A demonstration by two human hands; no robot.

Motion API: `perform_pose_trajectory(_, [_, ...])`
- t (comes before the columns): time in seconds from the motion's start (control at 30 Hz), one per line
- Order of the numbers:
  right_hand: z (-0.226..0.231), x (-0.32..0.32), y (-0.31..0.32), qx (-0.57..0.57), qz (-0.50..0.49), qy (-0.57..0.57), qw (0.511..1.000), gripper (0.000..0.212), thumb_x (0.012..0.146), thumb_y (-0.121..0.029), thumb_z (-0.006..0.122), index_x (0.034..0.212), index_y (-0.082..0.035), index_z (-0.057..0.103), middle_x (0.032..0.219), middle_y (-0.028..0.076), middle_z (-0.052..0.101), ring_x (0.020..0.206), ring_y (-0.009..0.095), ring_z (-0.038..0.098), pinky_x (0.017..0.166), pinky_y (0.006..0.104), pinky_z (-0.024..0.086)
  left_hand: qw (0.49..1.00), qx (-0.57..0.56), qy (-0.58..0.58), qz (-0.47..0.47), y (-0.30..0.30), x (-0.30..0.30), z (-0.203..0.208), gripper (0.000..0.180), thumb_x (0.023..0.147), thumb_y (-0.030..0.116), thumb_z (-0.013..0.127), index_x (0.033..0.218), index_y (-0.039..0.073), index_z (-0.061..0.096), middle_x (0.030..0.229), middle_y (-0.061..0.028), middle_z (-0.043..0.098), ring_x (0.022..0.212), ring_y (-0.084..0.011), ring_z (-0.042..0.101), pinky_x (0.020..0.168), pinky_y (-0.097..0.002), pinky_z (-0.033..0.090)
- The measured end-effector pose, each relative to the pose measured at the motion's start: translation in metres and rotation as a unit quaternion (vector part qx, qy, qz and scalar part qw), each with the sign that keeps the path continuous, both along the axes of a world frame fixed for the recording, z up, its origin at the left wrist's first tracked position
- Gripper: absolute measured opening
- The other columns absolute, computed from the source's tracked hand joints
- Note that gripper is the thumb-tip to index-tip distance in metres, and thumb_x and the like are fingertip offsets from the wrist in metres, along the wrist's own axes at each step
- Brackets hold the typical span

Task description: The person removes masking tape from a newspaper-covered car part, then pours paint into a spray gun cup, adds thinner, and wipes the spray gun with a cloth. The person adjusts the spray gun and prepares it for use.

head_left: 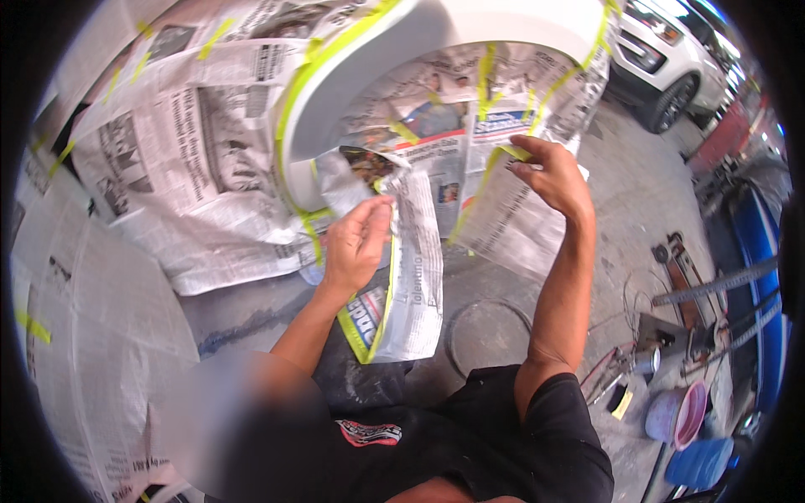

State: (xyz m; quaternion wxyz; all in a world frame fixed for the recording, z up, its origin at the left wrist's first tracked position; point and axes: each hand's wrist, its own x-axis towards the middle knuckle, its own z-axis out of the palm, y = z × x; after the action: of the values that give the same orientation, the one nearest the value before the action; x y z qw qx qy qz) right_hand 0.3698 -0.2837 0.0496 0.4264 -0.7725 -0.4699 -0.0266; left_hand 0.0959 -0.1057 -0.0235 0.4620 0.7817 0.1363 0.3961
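Note:
My left hand [356, 245] is closed, its fingertips pinching the edge of a long newspaper strip [419, 277] bordered with yellow-green masking tape. The strip hangs down in front of my lap. Higher and to the right, my right hand [549, 178] has its thumb and forefinger drawn together at the top corner of another taped newspaper sheet [513, 220]; the pinch itself is partly hidden. Both hands are in front of a white car body panel [520, 23], whose wheel-arch opening is covered with newspaper [436, 117]. Yellow-green tape [293, 101] follows the panel's curved edge.
More taped newspaper [176, 151] covers the car on the left, beside translucent plastic sheeting [92, 335]. A round disc-like shape [489, 335] lies on the floor. At right are a pink-purple bucket [677, 415], a blue water jug [703, 463], tools and a parked white car [671, 67].

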Motion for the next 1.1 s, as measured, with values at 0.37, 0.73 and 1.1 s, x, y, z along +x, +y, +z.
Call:
perform_pose_trajectory(0.37, [-0.017,0.037,-0.038,-0.039,-0.169,-0.075,0.982,0.021,0.082,-0.011,0.071,0.102,-0.008,0.078,0.090,0.021,0.073,0.085,0.040,0.072,0.078,0.0466,0.055,0.989,0.140,-0.020,-0.051,0.008,0.175,0.011,0.057,0.091,0.003,0.071,0.143,0.007,0.049,0.112,-0.0161,0.071,0.091,-0.0225,0.073,0.081,-0.0344,0.059])
perform_pose_trajectory(0.73, [-0.073,0.088,-0.028,-0.106,-0.143,-0.035,0.983,0.020,0.084,-0.010,0.069,0.101,-0.009,0.079,0.094,0.021,0.074,0.089,0.040,0.071,0.081,0.0485,0.056,0.858,-0.334,-0.048,-0.386,0.055,0.192,0.045,0.009,0.095,0.000,0.063,0.104,0.000,0.065,0.091,-0.0081,0.068,0.083,-0.0181,0.068,0.074,-0.0335,0.058])
perform_pose_trajectory(1.1, [-0.095,0.128,0.110,0.043,-0.204,-0.089,0.974,0.020,0.087,-0.024,0.074,0.101,-0.009,0.069,0.087,0.017,0.075,0.083,0.039,0.072,0.072,0.0506,0.054,0.737,-0.506,0.023,-0.448,0.054,0.063,-0.047,0.035,0.097,-0.001,0.058,0.132,-0.004,0.058,0.120,-0.0209,0.069,0.119,-0.0408,0.066,0.099,-0.0527,0.057])
